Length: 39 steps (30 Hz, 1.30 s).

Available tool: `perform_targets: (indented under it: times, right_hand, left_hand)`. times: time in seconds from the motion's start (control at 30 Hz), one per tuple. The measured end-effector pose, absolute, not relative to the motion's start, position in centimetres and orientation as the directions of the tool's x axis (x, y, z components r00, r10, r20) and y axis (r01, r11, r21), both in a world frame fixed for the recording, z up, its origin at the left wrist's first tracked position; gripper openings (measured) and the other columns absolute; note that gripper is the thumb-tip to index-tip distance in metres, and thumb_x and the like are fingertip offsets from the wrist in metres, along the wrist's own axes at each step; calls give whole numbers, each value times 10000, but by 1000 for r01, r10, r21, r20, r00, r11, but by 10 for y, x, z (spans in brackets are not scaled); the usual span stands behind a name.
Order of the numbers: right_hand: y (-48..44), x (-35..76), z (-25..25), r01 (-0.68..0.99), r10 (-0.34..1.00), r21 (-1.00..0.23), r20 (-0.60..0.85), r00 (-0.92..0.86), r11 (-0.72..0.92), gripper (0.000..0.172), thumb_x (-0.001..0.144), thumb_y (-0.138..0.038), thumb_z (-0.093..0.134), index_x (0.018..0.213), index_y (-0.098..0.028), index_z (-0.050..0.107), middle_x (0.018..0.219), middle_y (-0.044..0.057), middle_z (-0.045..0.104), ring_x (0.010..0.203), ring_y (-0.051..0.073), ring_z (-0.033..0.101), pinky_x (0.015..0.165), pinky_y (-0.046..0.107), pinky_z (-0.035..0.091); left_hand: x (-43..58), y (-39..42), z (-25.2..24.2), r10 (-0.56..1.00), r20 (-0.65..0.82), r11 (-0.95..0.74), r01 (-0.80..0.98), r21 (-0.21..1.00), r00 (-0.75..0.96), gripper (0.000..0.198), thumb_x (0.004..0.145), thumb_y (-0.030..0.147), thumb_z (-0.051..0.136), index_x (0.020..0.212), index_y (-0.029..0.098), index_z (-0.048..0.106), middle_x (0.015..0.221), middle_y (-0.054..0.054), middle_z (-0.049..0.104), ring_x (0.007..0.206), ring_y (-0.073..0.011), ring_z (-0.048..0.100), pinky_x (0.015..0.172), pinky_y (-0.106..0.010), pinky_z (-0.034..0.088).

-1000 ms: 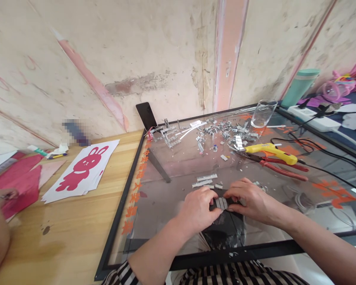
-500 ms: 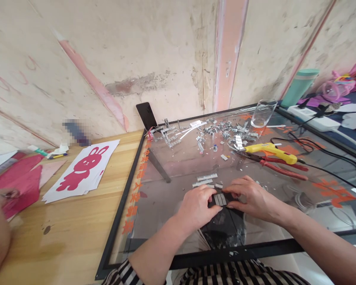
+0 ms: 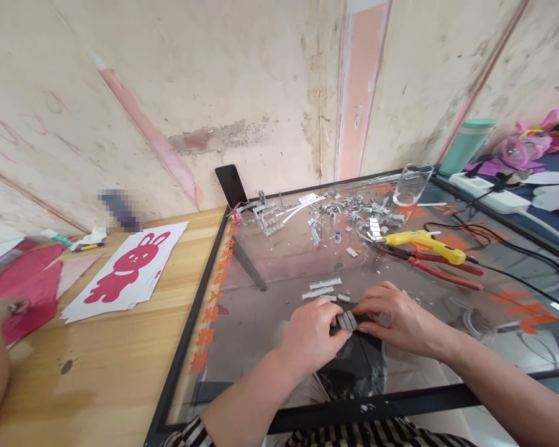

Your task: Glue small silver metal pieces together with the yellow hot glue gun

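Note:
Between my two hands is a small grey piece made of flat rectangular segments side by side (image 3: 347, 320). My left hand (image 3: 314, 329) pinches its left edge with thumb and fingers. On the opposite edge, the thumb and fingertips of my right hand (image 3: 389, 316) close in. Underneath lies a dark, shiny sheet (image 3: 354, 372) on the glass tabletop. Just beyond my fingers are thin silvery strips (image 3: 325, 283) and a short grey segment (image 3: 343, 297). What my fingertips cover cannot be made out.
A yellow glue gun (image 3: 426, 243), red-handled pliers (image 3: 447, 270), a drinking glass (image 3: 412, 186) and scattered metal bits (image 3: 354, 208) lie farther back. A phone (image 3: 231, 185) leans on the wall. At left, another person's hand (image 3: 0, 316) works over red material (image 3: 37, 304) near rabbit-printed paper (image 3: 130, 267).
The segmented piece has tilted and shifted slightly right between my fingers. My left hand has moved a little with it. The camera view has shifted slightly.

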State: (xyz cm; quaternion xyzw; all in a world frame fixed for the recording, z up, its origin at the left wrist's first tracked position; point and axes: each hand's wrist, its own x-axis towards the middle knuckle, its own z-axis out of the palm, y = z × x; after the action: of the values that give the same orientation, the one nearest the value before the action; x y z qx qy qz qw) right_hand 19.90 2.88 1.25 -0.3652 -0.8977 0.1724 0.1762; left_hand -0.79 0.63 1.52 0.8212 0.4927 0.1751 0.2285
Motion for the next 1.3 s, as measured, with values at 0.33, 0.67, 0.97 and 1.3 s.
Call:
perform_targets:
  times: [0.33,0.67,0.97,1.3]
  right_hand:
    - [30,200,12,626,751,-445,194,-631,640,135,859,-268,574,896,-213,691,743,29,637,714,173,578,709,323,362]
    - [30,199,13,648,769,-422,264,-582,634,138,875,-268,551,842,-210,672,709,22,617,689,168,557,688,311,359]
    - [31,202,13,672,779,-394,307,-547,627,129,883,-229,534,839,-202,651,737,30,621,709,165,554,710,316,363]
    - [42,218,3,701,734,-274,438,-519,659,137,895,-230,522,808,-201,623,740,31,642,708,164,577,692,321,388]
  left_hand:
    - [-7,5,15,905,44,-375,746,550,423,185,740,239,644,922,211,651,776,2,596,709,-169,570,642,-271,417]
    - [-4,5,19,910,48,-366,745,557,411,93,772,179,583,840,198,643,752,10,576,692,-147,550,639,-248,391]
    - [-3,5,18,927,-7,-311,782,540,374,124,753,174,571,846,204,648,786,-4,601,700,-161,557,639,-260,399]
    - [0,8,11,928,-29,-301,792,531,371,187,750,225,610,932,224,651,866,-19,631,732,-179,584,671,-274,427]
